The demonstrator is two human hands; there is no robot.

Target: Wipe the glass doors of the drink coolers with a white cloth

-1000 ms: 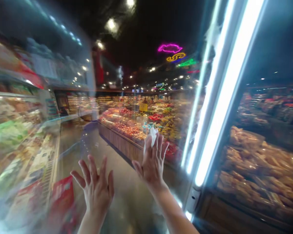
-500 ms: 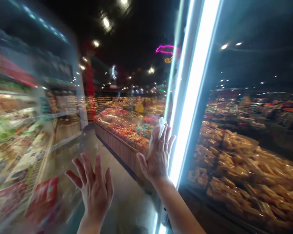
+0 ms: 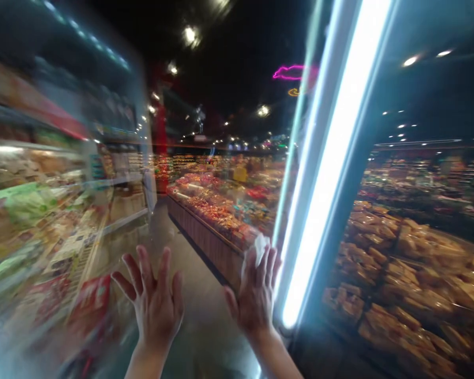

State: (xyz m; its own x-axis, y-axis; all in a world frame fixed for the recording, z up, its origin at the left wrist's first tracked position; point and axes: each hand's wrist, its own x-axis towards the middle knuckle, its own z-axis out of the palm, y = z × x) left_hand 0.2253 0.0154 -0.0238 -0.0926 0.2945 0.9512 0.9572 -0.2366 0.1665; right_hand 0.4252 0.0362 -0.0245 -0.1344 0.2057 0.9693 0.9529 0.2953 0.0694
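Note:
Both my hands are raised against a glass door (image 3: 205,326) in front of me. My left hand (image 3: 154,305) lies flat on the glass with its fingers spread and holds nothing. My right hand (image 3: 256,300) presses a white cloth (image 3: 259,243) against the glass, and the cloth sticks out above its fingertips. That hand is just left of the door's bright vertical light strip (image 3: 332,173).
Blurred shelves of packaged goods (image 3: 43,221) run along the left. Behind the glass to the right lie stacked bags of food (image 3: 411,263). A long display counter of colourful goods (image 3: 221,216) and an aisle floor show through or in the glass. Neon signs (image 3: 290,72) glow above.
My right hand has slid down the glass with the cloth. My left hand has stayed roughly where it was. The view has swung a little.

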